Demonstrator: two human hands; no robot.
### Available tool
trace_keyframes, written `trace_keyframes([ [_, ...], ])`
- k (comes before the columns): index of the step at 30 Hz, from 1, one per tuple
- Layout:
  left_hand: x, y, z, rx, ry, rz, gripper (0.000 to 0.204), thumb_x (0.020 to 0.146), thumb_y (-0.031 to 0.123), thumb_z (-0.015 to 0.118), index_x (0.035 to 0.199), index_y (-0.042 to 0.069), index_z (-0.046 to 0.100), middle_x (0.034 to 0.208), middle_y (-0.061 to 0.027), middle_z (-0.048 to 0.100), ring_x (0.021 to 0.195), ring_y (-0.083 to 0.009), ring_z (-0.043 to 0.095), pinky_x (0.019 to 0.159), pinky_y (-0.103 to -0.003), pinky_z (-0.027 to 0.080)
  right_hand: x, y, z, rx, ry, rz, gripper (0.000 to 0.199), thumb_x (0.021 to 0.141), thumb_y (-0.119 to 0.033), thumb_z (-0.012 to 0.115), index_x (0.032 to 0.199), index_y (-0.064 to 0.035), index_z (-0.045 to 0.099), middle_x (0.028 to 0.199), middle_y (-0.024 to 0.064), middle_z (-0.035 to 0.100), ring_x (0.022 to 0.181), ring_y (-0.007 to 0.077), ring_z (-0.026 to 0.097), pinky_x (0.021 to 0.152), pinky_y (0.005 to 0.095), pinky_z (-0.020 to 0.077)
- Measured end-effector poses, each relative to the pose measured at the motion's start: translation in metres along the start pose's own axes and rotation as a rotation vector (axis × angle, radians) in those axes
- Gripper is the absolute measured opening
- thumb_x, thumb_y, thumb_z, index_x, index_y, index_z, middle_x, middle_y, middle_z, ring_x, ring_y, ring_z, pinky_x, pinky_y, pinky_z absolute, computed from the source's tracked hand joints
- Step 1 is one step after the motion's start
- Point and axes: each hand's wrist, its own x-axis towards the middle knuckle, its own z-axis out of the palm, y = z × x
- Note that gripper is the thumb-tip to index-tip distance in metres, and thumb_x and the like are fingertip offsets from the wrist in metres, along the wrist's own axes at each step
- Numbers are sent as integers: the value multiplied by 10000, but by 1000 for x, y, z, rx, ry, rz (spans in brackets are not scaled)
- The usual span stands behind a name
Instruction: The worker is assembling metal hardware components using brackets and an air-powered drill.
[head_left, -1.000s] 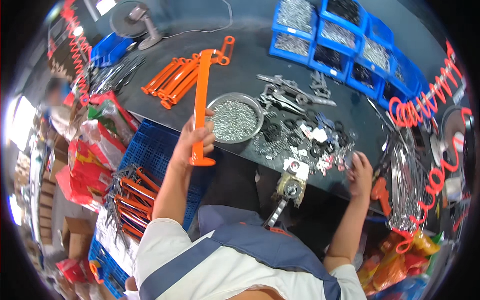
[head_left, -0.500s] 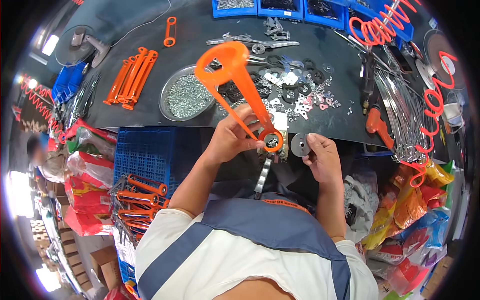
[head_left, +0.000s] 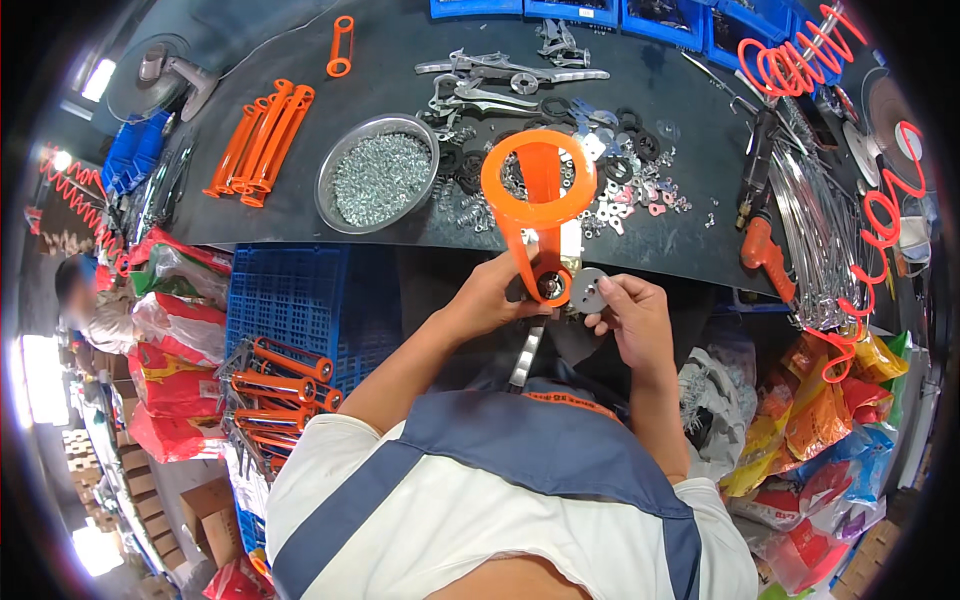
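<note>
1. Your left hand (head_left: 490,294), centre of the frame: fingers closed around the lower end of an orange frame (head_left: 540,213).
2. Orange frame, centre: tilted, large ring toward the top, small ring at the bottom, beside your fingers.
3. Your right hand (head_left: 641,318), right of centre: thumb and fingers pinching a grey disc (head_left: 587,291).
4. Grey disc, centre: flat, with holes, just beside the small ring; whether they touch, you cannot tell.
5. Tabletop (head_left: 390,75), dark, across the upper half.
6. Metal bowl (head_left: 326,195), upper left of centre: filled with small silvery pieces.
7. Orange frames (head_left: 260,145), a group, upper left, on the tabletop.
8. Grey metal levers (head_left: 525,78), top centre.
9. Power tool (head_left: 767,256), orange-handled, right side.
10. Blue crate (head_left: 285,300), left of your left forearm.
</note>
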Motion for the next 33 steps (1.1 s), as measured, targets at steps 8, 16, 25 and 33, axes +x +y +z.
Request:
trace_keyframes([
  [8,-8,-8,7,-7,128,55,662,639,173,843,1195,47,507,1131,-128,611,1040,-278,616,874,-353,478,21,35,34,-810,245,-615,233,856,-181,623,695,-13,620,614,73,577,504,196,541,474,304,390],
  [16,-3,-18,6,-123,23,299,332,687,98,791,969,38,625,1179,-136,591,1151,-293,544,919,-354,454,20,29,33,-1302,334,-792,237,806,-221,649,658,-61,553,624,81,554,556,257,560,504,383,426],
  [25,-4,-18,7,-113,54,340,281,684,76,788,904,18,623,1250,-144,554,1163,-299,532,918,-355,455,24,34,32,-1122,351,-537,307,807,-288,671,744,-43,497,658,125,563,572,332,573,527,411,442],
  [33,-4,-5,-1,-107,47,286,372,680,85,795,1013,40,634,1232,-129,558,1122,-288,555,899,-350,468,29,33,30,-1133,306,-511,325,825,-304,650,728,-30,504,678,155,563,601,358,571,529,423,433],
])
